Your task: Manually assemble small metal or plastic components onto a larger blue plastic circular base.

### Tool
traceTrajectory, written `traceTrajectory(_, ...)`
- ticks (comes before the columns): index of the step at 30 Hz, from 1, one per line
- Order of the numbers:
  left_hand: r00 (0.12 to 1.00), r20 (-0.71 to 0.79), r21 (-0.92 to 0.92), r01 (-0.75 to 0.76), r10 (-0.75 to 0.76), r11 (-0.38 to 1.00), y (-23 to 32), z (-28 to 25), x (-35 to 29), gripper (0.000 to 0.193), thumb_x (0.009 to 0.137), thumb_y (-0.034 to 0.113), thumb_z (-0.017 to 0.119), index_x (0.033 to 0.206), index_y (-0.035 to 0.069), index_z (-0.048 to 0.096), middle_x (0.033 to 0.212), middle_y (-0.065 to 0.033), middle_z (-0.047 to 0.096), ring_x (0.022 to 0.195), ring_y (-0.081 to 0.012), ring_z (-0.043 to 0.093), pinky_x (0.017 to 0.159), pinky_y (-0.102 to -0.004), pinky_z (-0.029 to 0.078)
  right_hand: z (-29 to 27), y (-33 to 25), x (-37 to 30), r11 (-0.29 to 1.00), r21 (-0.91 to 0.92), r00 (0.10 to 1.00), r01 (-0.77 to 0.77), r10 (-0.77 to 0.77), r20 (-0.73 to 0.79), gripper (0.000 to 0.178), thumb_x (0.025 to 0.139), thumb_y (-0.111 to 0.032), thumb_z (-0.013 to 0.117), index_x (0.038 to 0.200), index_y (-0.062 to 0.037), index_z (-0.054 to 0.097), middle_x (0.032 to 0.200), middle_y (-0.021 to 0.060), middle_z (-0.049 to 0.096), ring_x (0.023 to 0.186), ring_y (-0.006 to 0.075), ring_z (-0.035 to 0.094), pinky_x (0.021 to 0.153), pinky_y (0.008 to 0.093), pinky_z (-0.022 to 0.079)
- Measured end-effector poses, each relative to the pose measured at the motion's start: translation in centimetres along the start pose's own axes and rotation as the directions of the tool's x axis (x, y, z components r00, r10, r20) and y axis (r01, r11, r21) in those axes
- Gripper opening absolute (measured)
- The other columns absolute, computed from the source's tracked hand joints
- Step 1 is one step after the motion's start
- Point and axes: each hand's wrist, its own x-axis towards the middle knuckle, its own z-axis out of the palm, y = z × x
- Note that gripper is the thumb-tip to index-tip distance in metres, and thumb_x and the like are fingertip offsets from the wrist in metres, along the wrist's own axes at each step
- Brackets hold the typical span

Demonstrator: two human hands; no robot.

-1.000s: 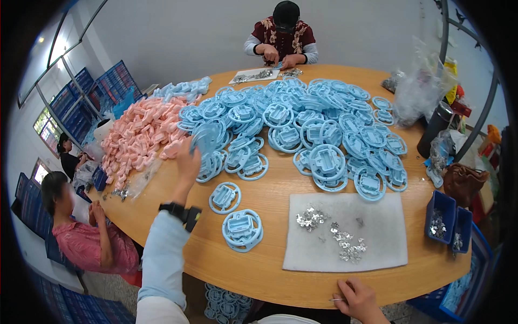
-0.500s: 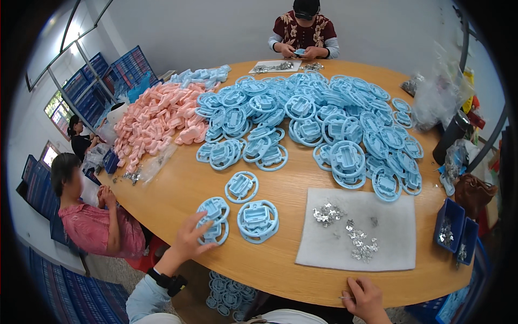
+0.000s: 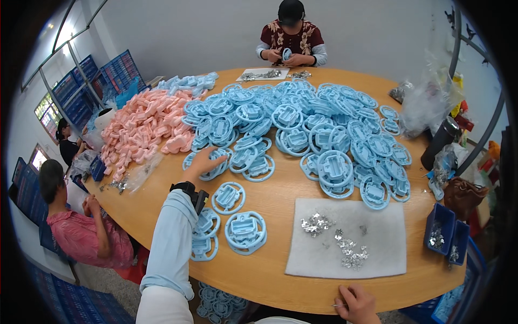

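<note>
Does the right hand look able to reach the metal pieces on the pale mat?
Probably yes: the right hand is close to the pale mat, with nothing visible between it and the metal pieces, though it holds a thin object.

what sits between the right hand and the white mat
Only bare wooden tabletop lies between the right hand and the white mat, in the head view.

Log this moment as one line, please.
left hand: at blue ring parts | right hand: holding thin metallic object, near edge of table | white mat: small metal pieces on top
</note>
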Motion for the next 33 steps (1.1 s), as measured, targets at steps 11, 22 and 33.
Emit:
traceTrajectory(11,0.979,-0.005,-0.035,-0.203,0.203,0.978,3.3,-1.9,-6.8,0.057,0.072,0.047,0.072,0.105,0.002,0.063,0.111,-0.0186,0.06,0.102,-0.0334,0.056,0.09,-0.0407,0.043,-0.8,-0.1,1.0,0.996,0.079,0.999,-0.036,0.034,0.035,0.039,0.075,-0.019,0.071,0.111,-0.0093,0.063,0.1,0.0121,0.061,0.082,0.0293,0.063,0.066,0.0362,0.053)
traceTrajectory(22,0.832,0.02,0.567,-0.467,0.555,0.679,16.3,4.8,2.3,0.024,0.072,0.023,0.071,0.083,0.001,0.068,0.126,-0.02,0.049,0.121,-0.0358,0.04,0.099,-0.0473,0.031,-0.9,-0.1,0.9,0.996,0.076,0.997,-0.045,0.04,0.067,0.035,0.075,-0.017,0.071,0.108,-0.0081,0.063,0.098,0.0124,0.061,0.082,0.03,0.062,0.067,0.0365,0.052)
traceTrajectory(33,0.982,0.087,-0.63,-0.077,0.17,0.772,15.0,0.0,-2.3,0.027,0.078,0.028,0.068,0.073,0.001,0.065,0.114,-0.0193,0.057,0.108,-0.0326,0.052,0.09,-0.0408,0.04,-1.0,0.0,0.9,0.994,0.1,0.997,-0.047,0.041,0.067,0.033,0.076,-0.016,0.069,0.107,-0.0076,0.063,0.096,0.013,0.06,0.078,0.0303,0.062,0.065,0.0367,0.051)
